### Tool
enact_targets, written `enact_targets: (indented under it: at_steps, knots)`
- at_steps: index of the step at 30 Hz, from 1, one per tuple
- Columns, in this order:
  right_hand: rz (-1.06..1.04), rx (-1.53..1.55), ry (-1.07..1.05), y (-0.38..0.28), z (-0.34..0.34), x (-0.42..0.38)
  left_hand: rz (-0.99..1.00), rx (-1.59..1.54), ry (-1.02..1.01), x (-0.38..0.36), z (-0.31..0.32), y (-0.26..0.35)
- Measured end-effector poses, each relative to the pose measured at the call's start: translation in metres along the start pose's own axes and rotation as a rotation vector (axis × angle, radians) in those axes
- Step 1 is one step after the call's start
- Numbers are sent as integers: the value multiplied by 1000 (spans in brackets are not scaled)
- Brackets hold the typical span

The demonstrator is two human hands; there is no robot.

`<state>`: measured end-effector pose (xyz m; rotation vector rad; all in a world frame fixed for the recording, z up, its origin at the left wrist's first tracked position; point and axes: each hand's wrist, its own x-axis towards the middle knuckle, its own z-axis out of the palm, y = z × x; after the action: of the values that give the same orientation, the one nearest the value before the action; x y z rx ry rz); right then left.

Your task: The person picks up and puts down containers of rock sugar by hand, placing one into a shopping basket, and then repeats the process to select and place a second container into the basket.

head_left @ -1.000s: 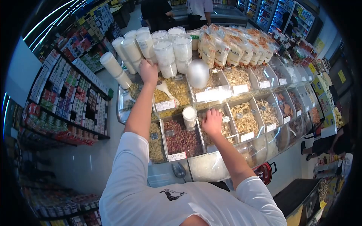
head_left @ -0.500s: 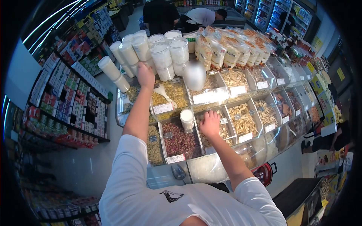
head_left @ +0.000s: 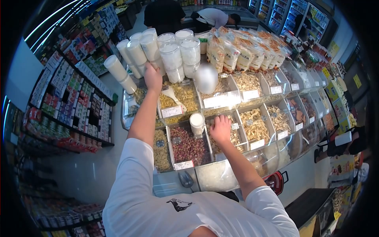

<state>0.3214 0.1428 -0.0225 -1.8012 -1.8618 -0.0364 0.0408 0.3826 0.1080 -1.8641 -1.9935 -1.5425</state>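
Observation:
My left hand (head_left: 153,78) is closed at the base of a stack of clear jars with white contents (head_left: 149,42); its fingertips are partly hidden there. Lower down, my right hand (head_left: 221,128) rests with fingers apart on the clear cover of a bin of pale dried slices (head_left: 235,139). Just left of it, a single jar with a white top (head_left: 197,123) stands over the edge of the dried rosebud bin (head_left: 185,145). A white scoop (head_left: 172,98) lies on a bin of yellowish dried goods, near my left wrist.
More stacked jars (head_left: 170,59) stand along the back, beside packed bags (head_left: 231,55). One stack (head_left: 118,73) leans at the left corner. A dark scoop (head_left: 185,179) hangs at the front. Shelves (head_left: 75,106) line the left; two people are behind the display.
The view has shifted slightly. Both hands stay at the same places, the left at the jar stack and the right on the bin cover.

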Motion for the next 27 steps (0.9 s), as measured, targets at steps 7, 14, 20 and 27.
enact_targets:
  at_steps: [7,14,20,27]
  knots:
    - [6,-7,-33,-1,-2,1,-10,43,-36,2,-2,-5]
    - [8,10,-19,1,0,0,-100,-308,-161,-69,-37,21]
    - [-2,5,2,3,4,2,5,-496,-345,-269,-71,51]
    - [9,-26,-44,0,2,2,-138,-278,-476,-301,-39,60]
